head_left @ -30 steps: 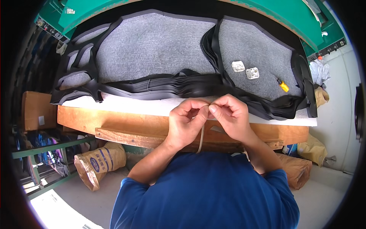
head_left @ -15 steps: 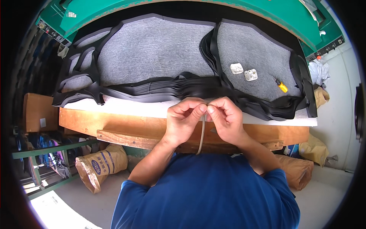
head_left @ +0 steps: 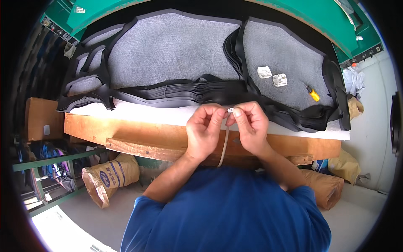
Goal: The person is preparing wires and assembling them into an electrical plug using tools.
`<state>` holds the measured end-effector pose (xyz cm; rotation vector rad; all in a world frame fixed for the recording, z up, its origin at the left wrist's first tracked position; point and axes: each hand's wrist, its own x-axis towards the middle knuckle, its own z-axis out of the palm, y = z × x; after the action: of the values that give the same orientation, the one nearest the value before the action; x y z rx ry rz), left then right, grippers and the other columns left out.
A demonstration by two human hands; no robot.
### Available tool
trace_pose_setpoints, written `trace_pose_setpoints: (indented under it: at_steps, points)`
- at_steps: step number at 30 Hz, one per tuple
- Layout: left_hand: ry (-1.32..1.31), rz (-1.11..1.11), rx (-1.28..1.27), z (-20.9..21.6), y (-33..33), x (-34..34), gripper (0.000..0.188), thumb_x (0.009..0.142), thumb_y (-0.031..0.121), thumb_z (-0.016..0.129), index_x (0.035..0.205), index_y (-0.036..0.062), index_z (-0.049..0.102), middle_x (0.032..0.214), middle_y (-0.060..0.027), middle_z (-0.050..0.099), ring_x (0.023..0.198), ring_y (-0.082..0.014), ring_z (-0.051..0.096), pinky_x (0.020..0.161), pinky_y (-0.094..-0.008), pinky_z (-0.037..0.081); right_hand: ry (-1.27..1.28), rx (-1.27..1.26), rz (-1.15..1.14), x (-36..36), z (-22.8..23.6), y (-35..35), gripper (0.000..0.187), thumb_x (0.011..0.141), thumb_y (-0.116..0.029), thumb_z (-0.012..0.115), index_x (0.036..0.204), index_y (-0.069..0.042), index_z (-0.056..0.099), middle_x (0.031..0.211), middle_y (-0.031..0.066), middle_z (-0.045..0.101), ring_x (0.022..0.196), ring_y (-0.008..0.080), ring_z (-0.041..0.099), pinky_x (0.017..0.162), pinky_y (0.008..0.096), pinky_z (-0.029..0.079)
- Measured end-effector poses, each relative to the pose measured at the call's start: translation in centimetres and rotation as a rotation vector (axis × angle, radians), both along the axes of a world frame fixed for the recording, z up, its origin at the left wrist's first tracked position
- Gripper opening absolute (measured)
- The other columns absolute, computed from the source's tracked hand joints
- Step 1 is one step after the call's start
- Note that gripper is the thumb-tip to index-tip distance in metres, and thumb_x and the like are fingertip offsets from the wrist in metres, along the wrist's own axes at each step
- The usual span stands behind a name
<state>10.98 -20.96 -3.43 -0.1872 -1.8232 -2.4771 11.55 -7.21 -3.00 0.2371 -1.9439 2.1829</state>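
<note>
A pale beige cable (head_left: 223,149) rises from in front of my blue shirt to my fingertips, above the bench's near edge. At its upper end, small white wire ends (head_left: 230,110) show between my hands. My left hand (head_left: 203,132) pinches at the left side of this end, thumb against index finger. On the other side my right hand (head_left: 252,128) grips the wire ends between thumb and forefinger. Beyond, on grey fabric, lie a white plastic cover (head_left: 264,72) and a matching white piece with metal fittings (head_left: 279,80). A yellow-handled screwdriver (head_left: 313,95) rests to their right.
Stacked black strips (head_left: 176,93) border the grey fabric (head_left: 168,50) on the wooden-edged bench (head_left: 126,126). A green machine frame (head_left: 302,19) arches over the back. Paper sacks (head_left: 111,176) and a cardboard box (head_left: 42,119) stand around the bench.
My fingertips have parted slightly, so the white wire ends now show between them. The bench and its items have shifted a little in view.
</note>
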Motion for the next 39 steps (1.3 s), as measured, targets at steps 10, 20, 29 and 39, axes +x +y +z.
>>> trace_pose_setpoints:
  at_steps: [10,20,29,39]
  points:
    - [0.192,-0.205,-0.445,2.3,-1.8,-1.2,0.016,0.094,0.007,0.053,0.081,-0.0011,0.057,0.072,-0.011,0.056,0.066,-0.0206,0.053,0.061,-0.0313,0.044,-0.011,0.082,0.184,-0.4,1.0,0.4,0.007,0.096,-0.006,0.052,0.094,0.0,0.05,0.081,0.0061,0.06,0.071,0.0084,0.058,0.066,0.0238,0.051]
    - [0.085,-0.294,-0.063,1.9,-1.7,-0.5,0.027,0.099,0.01,0.046,0.073,0.0019,0.052,0.071,-0.002,0.053,0.068,-0.0082,0.049,0.061,-0.025,0.043,-0.042,-0.094,0.175,0.2,0.8,-0.4,0.01,0.097,-0.008,0.051,0.093,0.0,0.049,0.077,0.007,0.06,0.067,0.0098,0.058,0.063,0.0239,0.05]
    - [-0.115,-0.348,0.157,0.9,-1.6,-0.2,0.026,0.097,0.011,0.047,0.072,0.0031,0.052,0.07,0.0,0.052,0.066,-0.0065,0.046,0.061,-0.0225,0.04,-0.159,-0.118,0.172,0.7,1.1,0.3,0.011,0.097,-0.01,0.051,0.092,0.0,0.049,0.075,0.0064,0.059,0.066,0.0103,0.058,0.063,0.0242,0.05]
    - [-0.085,-0.477,-0.083,1.4,-2.1,-1.0,0.027,0.098,0.014,0.045,0.074,0.003,0.051,0.069,0.0003,0.05,0.066,-0.0066,0.044,0.059,-0.0231,0.04,-0.317,0.28,0.493,-0.9,4.6,2.4,0.029,0.099,-0.013,0.042,0.075,-0.002,0.053,0.064,0.0031,0.055,0.056,0.0081,0.051,0.052,0.0237,0.043]
